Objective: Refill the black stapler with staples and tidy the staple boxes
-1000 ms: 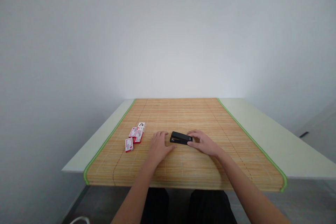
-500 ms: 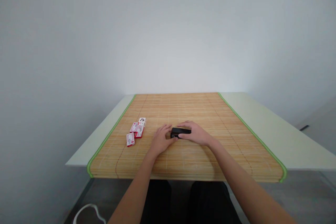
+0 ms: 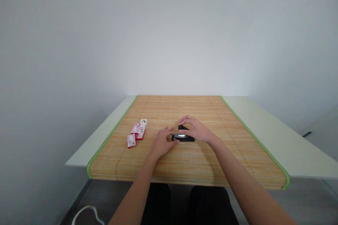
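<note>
A: The black stapler (image 3: 186, 139) is seen near the middle of the bamboo mat (image 3: 211, 161), lying lengthwise left to right, a little towards the person's side.

B: And both hands are placed on it. The right hand (image 3: 196, 132) is curled over the top arm from the far side, and that arm is held tilted up off the base.

A: Confirmed, a silver strip is exposed along the base beneath the raised part. The left hand (image 3: 161, 143)?

B: It is laid low on the mat, fingers drawn narrow, with thumb and fingertips set against the stapler's left end. Whether that end is truly pinched cannot be told from here.

A: Noted. To the left, a cluster of red-and-white staple boxes (image 3: 139, 131) is spotted, just beside one another, near the mat's green edging (image 3: 111, 135).

B: One more box (image 3: 131, 140) is set slightly apart, closer to the person. All are kept well apart from the stapler.

A: The mat is spread across a pale surface (image 3: 277, 140), with bare strips left on either side.

B: Behind it, a plain white wall (image 3: 169, 35) is shown, and a white cord (image 3: 87, 214) is glimpsed on the floor at lower left.
</note>
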Demonstrator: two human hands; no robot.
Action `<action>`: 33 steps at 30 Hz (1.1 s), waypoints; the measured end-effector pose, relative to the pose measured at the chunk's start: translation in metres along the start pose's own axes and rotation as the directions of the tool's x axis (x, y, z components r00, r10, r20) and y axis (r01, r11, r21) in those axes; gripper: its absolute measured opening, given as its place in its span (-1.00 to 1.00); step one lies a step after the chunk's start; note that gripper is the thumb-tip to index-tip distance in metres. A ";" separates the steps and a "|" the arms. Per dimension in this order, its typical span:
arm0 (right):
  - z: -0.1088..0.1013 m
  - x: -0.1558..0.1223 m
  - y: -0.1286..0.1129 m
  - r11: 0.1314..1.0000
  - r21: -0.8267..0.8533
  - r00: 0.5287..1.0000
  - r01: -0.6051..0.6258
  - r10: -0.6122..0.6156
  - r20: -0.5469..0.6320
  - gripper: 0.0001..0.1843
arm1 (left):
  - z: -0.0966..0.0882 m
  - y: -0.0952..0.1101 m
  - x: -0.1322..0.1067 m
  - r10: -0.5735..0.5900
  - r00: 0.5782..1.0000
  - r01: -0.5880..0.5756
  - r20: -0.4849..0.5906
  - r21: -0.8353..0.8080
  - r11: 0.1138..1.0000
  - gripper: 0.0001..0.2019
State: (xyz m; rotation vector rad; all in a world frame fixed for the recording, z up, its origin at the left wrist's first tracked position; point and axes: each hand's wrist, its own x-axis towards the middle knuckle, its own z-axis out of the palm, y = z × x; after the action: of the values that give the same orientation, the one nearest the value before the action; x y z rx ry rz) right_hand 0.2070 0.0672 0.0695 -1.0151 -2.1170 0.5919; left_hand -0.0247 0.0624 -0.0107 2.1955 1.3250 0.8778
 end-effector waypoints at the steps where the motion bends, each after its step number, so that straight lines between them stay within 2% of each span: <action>1: -0.008 -0.003 0.000 1.000 0.004 1.000 -0.004 0.004 -0.019 -0.73 | 0.001 0.000 0.000 0.001 1.000 -0.001 -0.002 0.000 1.000 -0.67; 7: -0.049 -0.042 0.010 0.988 0.046 0.981 -0.146 0.151 -0.120 -0.65 | 0.001 -0.001 0.000 -0.004 1.000 0.004 -0.009 -0.009 1.000 -0.67; 11: -0.058 -0.081 0.032 0.930 0.255 0.934 -0.266 0.314 -0.170 -0.52 | 0.002 -0.002 0.000 0.011 1.000 -0.011 -0.006 -0.027 1.000 -0.69; 15: -0.045 -0.113 0.056 0.867 0.379 0.875 -0.325 0.427 -0.229 -0.54 | 0.003 -0.003 0.001 0.009 1.000 -0.010 -0.016 -0.036 0.999 -0.68; 17: -0.032 -0.121 0.066 0.841 0.432 0.824 -0.327 0.477 -0.305 -0.54 | 0.003 -0.003 0.001 0.000 1.000 -0.001 -0.012 -0.031 1.000 -0.67; 19: -0.020 -0.122 0.072 0.838 0.454 0.799 -0.303 0.483 -0.358 -0.56 | 0.002 -0.003 0.001 -0.004 1.000 0.004 -0.007 -0.026 1.000 -0.66; 23: -0.009 -0.120 0.078 0.870 0.409 0.799 -0.276 0.444 -0.405 -0.56 | 0.003 -0.004 0.001 -0.001 1.000 0.001 -0.011 -0.028 1.000 -0.66; 29: -0.010 -0.122 0.084 0.878 0.363 0.808 -0.313 0.447 -0.384 -0.48 | 0.005 -0.007 0.001 0.012 1.000 -0.013 -0.019 -0.028 1.000 -0.67; 33: -0.010 -0.122 0.083 0.896 0.320 0.830 -0.307 0.417 -0.370 -0.47 | 0.005 -0.004 0.001 0.009 0.999 -0.010 -0.036 -0.026 1.000 -0.70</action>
State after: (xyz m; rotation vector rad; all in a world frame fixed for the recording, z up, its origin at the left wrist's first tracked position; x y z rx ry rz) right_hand 0.3086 0.0191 -0.0263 -1.2827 -1.4274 0.7180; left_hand -0.0232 0.0646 -0.0169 2.1776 1.3131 0.9376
